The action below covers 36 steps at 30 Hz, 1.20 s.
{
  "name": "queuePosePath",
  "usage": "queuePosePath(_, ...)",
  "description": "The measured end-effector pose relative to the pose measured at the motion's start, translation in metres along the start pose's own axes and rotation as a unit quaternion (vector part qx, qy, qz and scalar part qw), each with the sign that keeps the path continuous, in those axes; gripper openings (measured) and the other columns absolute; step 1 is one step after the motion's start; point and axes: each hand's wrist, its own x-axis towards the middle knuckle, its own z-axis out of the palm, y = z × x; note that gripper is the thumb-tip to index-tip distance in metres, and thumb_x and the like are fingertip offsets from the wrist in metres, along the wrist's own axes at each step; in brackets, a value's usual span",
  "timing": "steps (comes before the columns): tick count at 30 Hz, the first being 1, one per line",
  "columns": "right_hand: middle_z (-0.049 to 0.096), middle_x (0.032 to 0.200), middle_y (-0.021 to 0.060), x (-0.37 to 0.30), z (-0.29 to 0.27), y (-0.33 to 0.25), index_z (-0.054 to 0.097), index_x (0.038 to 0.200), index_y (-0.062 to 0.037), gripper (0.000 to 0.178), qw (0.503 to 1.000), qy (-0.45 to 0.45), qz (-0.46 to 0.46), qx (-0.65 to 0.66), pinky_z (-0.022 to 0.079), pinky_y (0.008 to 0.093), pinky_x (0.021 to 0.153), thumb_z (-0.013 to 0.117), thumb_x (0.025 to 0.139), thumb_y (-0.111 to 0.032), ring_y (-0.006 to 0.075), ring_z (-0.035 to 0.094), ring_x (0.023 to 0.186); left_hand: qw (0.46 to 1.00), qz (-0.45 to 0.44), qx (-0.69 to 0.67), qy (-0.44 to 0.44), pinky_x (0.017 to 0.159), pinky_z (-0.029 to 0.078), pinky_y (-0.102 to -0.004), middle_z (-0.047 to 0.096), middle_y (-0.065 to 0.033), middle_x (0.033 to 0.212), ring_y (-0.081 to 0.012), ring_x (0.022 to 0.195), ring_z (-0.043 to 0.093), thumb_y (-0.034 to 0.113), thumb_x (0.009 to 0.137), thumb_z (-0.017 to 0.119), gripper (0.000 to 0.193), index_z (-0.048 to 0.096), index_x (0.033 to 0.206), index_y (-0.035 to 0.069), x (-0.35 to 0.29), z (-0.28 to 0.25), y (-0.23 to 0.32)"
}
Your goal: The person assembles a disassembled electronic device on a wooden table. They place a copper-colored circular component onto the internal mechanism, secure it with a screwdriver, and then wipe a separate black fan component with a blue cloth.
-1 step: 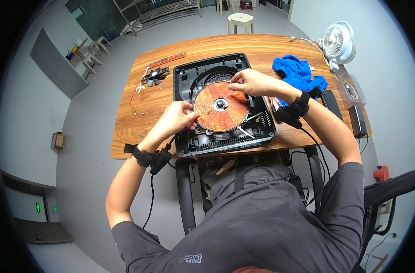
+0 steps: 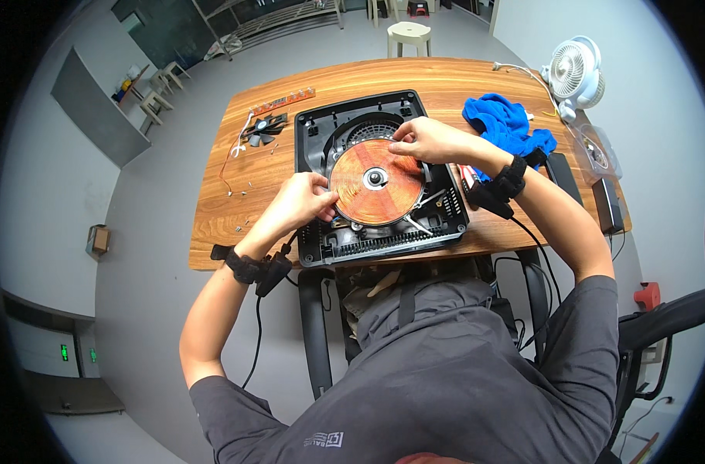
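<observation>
A round copper induction coil (image 2: 360, 203) with a pale ring and dark hub at its middle lies in the black plastic base of an induction cooker (image 2: 312, 251). My left hand (image 2: 298, 203) has its fingers curled at the coil's left rim, thumb and fingers close together on the edge. At the upper right rim, my right hand (image 2: 430, 141) pinches the edge with bent fingers. White leads (image 2: 416, 224) come out from beneath the coil at its lower right. What lies under the coil is mostly hidden.
Left of the base are a black fan (image 2: 265, 130), a narrow orange circuit strip (image 2: 284, 101) with wires, and several small screws. To the right lie a blue cloth (image 2: 498, 117), a clear plastic box (image 2: 597, 153) and a black box (image 2: 607, 205). A white fan (image 2: 573, 71) stands beyond.
</observation>
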Motion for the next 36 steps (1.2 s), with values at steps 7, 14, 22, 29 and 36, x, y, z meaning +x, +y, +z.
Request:
queuePosePath(7, 0.074, 0.109, 0.0258, -0.001, 0.002, 0.008, 0.069, 0.122, 0.0049, 0.041, 1.000, -0.002, -0.029, -0.008, 0.055, 0.0399, 0.093, 0.064, 0.094, -0.025, 0.0325, 0.072, 0.104, 0.999, 0.011, 0.038, -0.003, 0.063, 0.059, -0.0276, 0.075, -0.0116, 0.078, -0.0142, 0.069, 0.073, 0.012, 0.093, 0.073, 0.031, 0.065, 0.109, -0.014, -0.004, 0.002, 0.009)
queuePosePath(14, 0.071, 0.102, 0.0176, -0.001, -0.022, 0.018, 0.072, 0.115, -0.0013, 0.029, 0.985, 0.061, -0.128, -0.095, 0.055, 0.0399, 0.087, 0.062, 0.089, -0.007, 0.0289, 0.069, 0.096, 0.998, -0.006, 0.059, 0.000, 0.061, 0.057, -0.0264, 0.074, -0.0097, 0.076, -0.0123, 0.065, 0.071, 0.013, 0.091, 0.076, 0.030, 0.065, 0.105, -0.012, -0.004, 0.001, 0.013)
queuePosePath(22, 0.058, 0.118, 0.0176, -0.010, -0.030, 0.029, 0.073, 0.118, -0.0089, 0.036, 0.967, -0.023, -0.165, -0.191, 0.050, 0.0423, 0.098, 0.073, 0.082, -0.007, 0.0358, 0.060, 0.114, 0.998, -0.016, 0.064, -0.015, 0.061, 0.055, -0.0241, 0.074, -0.0078, 0.076, -0.0103, 0.066, 0.070, 0.015, 0.089, 0.078, 0.027, 0.065, 0.098, -0.006, -0.001, -0.005, 0.010)
queuePosePath(29, 0.057, 0.121, 0.0132, -0.005, -0.019, 0.023, 0.073, 0.115, -0.0087, 0.034, 0.961, -0.041, -0.160, -0.222, 0.052, 0.0417, 0.096, 0.076, 0.081, -0.006, 0.0343, 0.060, 0.114, 0.992, -0.036, 0.112, -0.047, 0.063, 0.054, -0.0221, 0.072, -0.0044, 0.080, -0.0084, 0.071, 0.069, 0.016, 0.091, 0.077, 0.022, 0.064, 0.097, -0.001, 0.002, -0.009, 0.007)
queuePosePath(36, 0.059, 0.117, 0.0114, -0.005, -0.019, 0.023, 0.076, 0.106, -0.0076, 0.024, 0.962, -0.032, -0.179, -0.202, 0.052, 0.0409, 0.093, 0.077, 0.083, -0.008, 0.0329, 0.062, 0.110, 0.992, -0.032, 0.117, -0.029, 0.061, 0.054, -0.0229, 0.073, -0.0055, 0.076, -0.0092, 0.069, 0.071, 0.019, 0.087, 0.077, 0.023, 0.064, 0.090, 0.000, 0.001, -0.007, 0.009)
